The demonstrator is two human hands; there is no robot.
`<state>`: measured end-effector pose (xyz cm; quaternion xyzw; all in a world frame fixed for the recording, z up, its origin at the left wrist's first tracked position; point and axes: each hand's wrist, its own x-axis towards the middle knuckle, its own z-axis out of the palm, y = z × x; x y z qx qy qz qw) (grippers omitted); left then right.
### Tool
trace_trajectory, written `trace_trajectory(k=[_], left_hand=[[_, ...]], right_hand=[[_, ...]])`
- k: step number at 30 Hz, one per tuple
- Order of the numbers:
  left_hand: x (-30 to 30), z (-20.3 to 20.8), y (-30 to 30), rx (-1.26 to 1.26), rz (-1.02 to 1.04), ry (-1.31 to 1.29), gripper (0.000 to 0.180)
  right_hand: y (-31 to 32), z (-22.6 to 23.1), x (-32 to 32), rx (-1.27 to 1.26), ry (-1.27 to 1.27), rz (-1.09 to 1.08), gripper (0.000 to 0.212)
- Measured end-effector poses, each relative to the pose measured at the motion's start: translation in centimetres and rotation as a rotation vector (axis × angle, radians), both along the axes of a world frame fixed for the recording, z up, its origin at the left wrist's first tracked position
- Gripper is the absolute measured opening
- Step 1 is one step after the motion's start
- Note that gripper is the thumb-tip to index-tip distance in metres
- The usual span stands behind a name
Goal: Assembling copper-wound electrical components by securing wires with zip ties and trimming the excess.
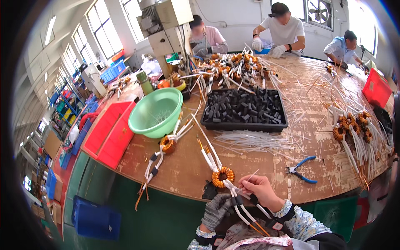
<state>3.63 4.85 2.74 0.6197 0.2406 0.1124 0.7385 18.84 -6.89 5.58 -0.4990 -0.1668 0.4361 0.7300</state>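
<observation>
A ring-shaped copper-wound coil [223,177] lies at the table's front edge, its white-sleeved leads running both away from me and toward me. My left hand [216,211], in a grey glove, is closed around the near leads just below the ring. Bare and pinched, my right hand [262,192] grips a thin white cable tie [253,175], whose tip sticks up past the fingers. Short black sleeves [236,200] sit on the near leads, which end in bare copper tips. A second coil [168,144] with black sleeves lies to the left.
A black tray [245,128] of black sleeve pieces stands ahead, white cable ties [258,141] piled before it. Blue-handled cutters [302,170] lie right. More coils [352,125] lie far right and beyond the tray. A green basin [156,112] and red bin [110,131] stand left. Several co-workers sit opposite.
</observation>
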Motion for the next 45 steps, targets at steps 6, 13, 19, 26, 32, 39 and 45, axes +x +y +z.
trace_trajectory(k=[6,13,19,26,32,39,45], left_hand=[[0.1,0.7,0.2,0.395,-0.109,0.055,0.018],[-0.3,0.3,1.2,-0.133,-0.051,-0.016,0.019],[-0.2,0.8,1.1,-0.170,0.000,-0.103,0.024],[-0.8,0.1,0.8,-0.188,0.047,-0.177,0.025],[-0.9,0.8,0.9,-0.189,0.021,-0.172,0.022],[-0.8,1.1,1.1,-0.193,0.039,-0.160,0.020],[-0.7,0.8,1.6,-0.232,0.012,-0.186,0.019]], right_hand=[[-0.1,0.0,-0.5,-0.052,0.099,-0.136,0.020],[-0.2,1.5,-1.2,0.061,0.121,-0.011,0.019],[0.6,-0.1,-1.7,-0.022,-0.349,0.103,0.014],[1.2,0.8,-2.5,-0.114,-0.702,-0.037,0.017],[1.1,0.9,-2.5,-0.158,-0.506,-0.043,0.020],[1.4,0.8,-2.2,-0.080,-0.659,-0.030,0.016],[1.4,2.0,-2.1,-0.179,-0.403,0.034,0.018]])
